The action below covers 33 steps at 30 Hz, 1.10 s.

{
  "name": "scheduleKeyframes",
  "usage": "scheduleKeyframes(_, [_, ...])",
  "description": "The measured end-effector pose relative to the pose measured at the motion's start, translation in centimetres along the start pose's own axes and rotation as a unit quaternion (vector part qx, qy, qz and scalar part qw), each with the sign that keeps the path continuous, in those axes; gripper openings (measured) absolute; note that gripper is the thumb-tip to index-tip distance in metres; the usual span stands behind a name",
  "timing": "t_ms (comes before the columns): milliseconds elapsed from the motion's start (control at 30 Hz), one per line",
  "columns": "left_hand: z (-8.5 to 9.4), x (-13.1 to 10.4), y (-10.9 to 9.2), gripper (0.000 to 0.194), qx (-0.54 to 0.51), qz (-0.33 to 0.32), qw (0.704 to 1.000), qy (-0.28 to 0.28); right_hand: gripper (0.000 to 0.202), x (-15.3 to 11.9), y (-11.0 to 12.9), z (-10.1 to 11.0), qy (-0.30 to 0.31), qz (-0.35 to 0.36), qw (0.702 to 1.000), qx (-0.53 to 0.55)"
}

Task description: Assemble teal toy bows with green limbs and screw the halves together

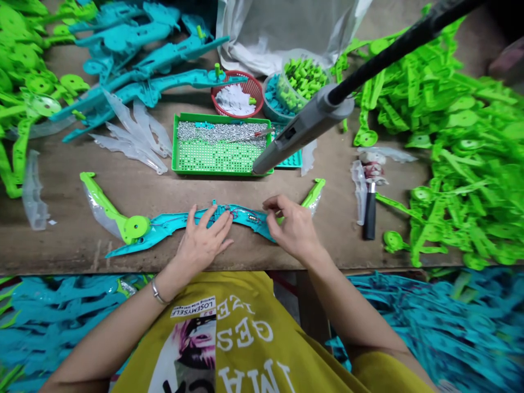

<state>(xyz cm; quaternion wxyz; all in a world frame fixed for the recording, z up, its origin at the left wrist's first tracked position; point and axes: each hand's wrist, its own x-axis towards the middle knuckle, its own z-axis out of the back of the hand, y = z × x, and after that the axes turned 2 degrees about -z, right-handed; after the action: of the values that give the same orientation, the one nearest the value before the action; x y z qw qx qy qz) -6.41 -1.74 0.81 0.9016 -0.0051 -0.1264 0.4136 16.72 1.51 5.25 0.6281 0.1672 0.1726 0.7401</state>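
Observation:
A long blue plastic shell point(170, 221), shaped like a toy bow, lies across the table in front of me with its inside facing up. Thin dark red wires and a small metal part point(252, 218) show in its middle. My left hand point(202, 240) rests on the shell, fingers spread and pressing on it near the wires. Over the shell's right end is my right hand point(295, 229), thumb and fingers pinched together; whatever lies between them is hidden. A green limb with a round hub point(137, 229) joins the left end. Another green limb point(313, 193) shows beyond my right hand.
A green basket point(221, 172) of small screws stands ahead, with a red basket point(254, 112) and tubs behind. A grey-tipped black pole point(305, 128) slants over it. Green parts point(462, 136) pile up right; blue shells point(123, 38) left. A black-handled tool point(369, 213) lies right.

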Motion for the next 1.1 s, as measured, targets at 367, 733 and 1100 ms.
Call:
scheduleKeyframes(367, [-0.3,-0.1,-0.1,0.044,-0.012,0.009,1.000,-0.015,0.017,-1.0,-0.6,-1.2,0.039,0.020,0.999,-0.027])
scheduleKeyframes(733, [-0.1,-0.2,-0.4,0.042,-0.018,0.025,0.999,-0.017,0.028,0.4,1.9,-2.8,0.060,0.159,0.980,-0.099])
scheduleKeyframes(1100, [-0.2,-0.3,-0.6,0.040,-0.030,0.036,0.999,-0.016,0.034,-0.1,2.3,-3.0,0.050,0.161,0.981,-0.095])
